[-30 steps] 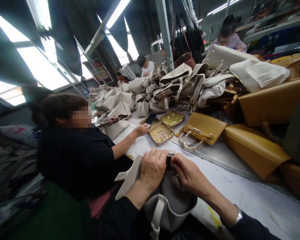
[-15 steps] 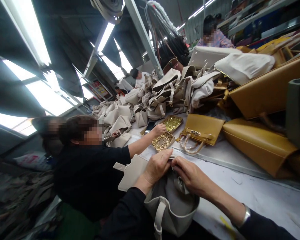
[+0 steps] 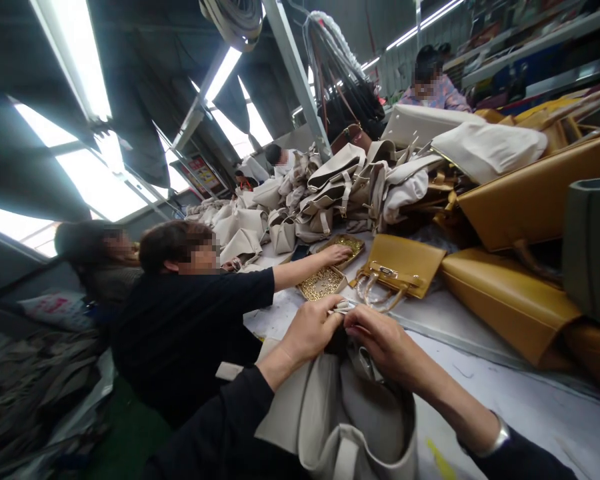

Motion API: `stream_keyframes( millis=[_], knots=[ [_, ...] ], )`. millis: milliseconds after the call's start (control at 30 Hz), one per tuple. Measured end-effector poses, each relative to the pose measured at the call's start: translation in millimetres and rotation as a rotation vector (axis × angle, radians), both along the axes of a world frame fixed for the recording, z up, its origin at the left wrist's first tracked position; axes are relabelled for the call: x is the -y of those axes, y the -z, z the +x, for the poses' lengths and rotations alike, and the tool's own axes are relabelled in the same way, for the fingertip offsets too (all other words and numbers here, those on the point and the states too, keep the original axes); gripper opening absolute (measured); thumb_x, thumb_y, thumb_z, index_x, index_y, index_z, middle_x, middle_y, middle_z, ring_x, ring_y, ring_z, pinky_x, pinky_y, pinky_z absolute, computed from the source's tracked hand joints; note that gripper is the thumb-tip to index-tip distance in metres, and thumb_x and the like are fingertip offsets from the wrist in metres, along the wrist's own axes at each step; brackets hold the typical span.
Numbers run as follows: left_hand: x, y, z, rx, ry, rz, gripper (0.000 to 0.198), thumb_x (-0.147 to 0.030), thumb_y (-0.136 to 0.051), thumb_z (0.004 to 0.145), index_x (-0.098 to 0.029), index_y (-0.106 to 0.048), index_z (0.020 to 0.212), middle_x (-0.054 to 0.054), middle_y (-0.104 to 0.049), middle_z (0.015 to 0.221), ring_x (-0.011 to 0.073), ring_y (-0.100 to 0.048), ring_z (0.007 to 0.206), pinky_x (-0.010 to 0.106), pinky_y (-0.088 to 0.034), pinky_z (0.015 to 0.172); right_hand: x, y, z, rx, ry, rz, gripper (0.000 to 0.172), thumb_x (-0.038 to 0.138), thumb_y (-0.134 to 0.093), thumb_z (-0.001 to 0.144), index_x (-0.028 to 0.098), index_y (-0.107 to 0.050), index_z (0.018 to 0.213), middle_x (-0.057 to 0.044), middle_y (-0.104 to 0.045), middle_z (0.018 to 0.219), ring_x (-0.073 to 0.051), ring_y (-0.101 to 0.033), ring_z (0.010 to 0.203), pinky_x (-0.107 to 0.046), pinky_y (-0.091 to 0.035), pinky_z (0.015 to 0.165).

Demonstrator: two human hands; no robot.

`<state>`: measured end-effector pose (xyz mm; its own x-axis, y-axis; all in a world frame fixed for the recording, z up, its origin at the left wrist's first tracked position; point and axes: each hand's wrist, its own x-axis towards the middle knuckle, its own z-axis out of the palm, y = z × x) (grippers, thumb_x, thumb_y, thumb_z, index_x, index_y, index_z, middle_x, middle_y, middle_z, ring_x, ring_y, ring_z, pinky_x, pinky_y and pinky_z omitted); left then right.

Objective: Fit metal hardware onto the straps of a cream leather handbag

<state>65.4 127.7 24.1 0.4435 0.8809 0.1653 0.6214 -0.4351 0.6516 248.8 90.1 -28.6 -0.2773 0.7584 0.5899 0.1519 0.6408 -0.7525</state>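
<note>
A pale grey-beige handbag [image 3: 320,407] stands open in front of me at the table's edge, its grey lining showing. At the bag's far rim my left hand [image 3: 313,327] is closed, thumb and fingers pinching the edge. Close beside it, my right hand [image 3: 380,337] grips the same rim with bent fingers. A small light-coloured piece of the bag shows between the two hands; its details are too small to make out. My right wrist carries a silver bracelet [image 3: 497,437]. The inside of the bag under my hands is partly hidden.
A co-worker's hand [image 3: 337,253] reaches into a tray of gold bits [image 3: 357,257]; another tray of gold studs [image 3: 325,283] sits nearer. A mustard handbag [image 3: 405,260] lies beyond my hands. Beige bags [image 3: 330,173] are heaped behind, larger mustard bags [image 3: 510,293] at right.
The co-worker's hand has moved right, from the stud tray's edge to the farther tray. The bag in my hands has turned and shifted slightly right; both hands still grip its rim.
</note>
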Motion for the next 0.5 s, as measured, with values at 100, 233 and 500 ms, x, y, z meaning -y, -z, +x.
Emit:
stream_keyframes(
  millis=[100,233,500],
  knots=[
    [8.2,9.1,13.2,0.25,-0.07,-0.199,0.025,-0.021,-0.065,0.084,-0.021,-0.078,0.105,0.005,-0.08,0.098,0.0238,-0.074,0.091,0.031,-0.057,0.084,-0.4,-7.7,12.8,0.089,0.028,-0.001,0.016,0.01,-0.048,0.098,0.021,-0.057,0.091,-0.002,-0.061,0.086,-0.015,-0.056,0.075,-0.026,-0.043,0.067],
    [13.3,31.5,22.6,0.456,-0.094,-0.432,0.02,-0.033,-0.07,0.082,-0.017,-0.081,0.089,0.006,-0.079,0.087,0.0254,-0.072,0.086,0.036,-0.055,0.087,-4.7,1.1,19.3,0.228,0.045,-0.071,0.015,0.009,-0.053,0.096,0.02,-0.059,0.088,-0.001,-0.064,0.082,-0.016,-0.058,0.073,-0.026,-0.044,0.067],
    [16.0,42.1,20.4,0.508,-0.114,-0.353,0.022,-0.039,-0.075,0.08,-0.02,-0.083,0.087,0.008,-0.079,0.089,0.0286,-0.072,0.093,0.039,-0.057,0.089,-5.5,9.0,23.7,0.208,0.013,-0.091,0.012,0.012,-0.057,0.095,0.02,-0.065,0.092,-0.002,-0.069,0.083,-0.016,-0.063,0.074,-0.026,-0.047,0.067]
  ],
)
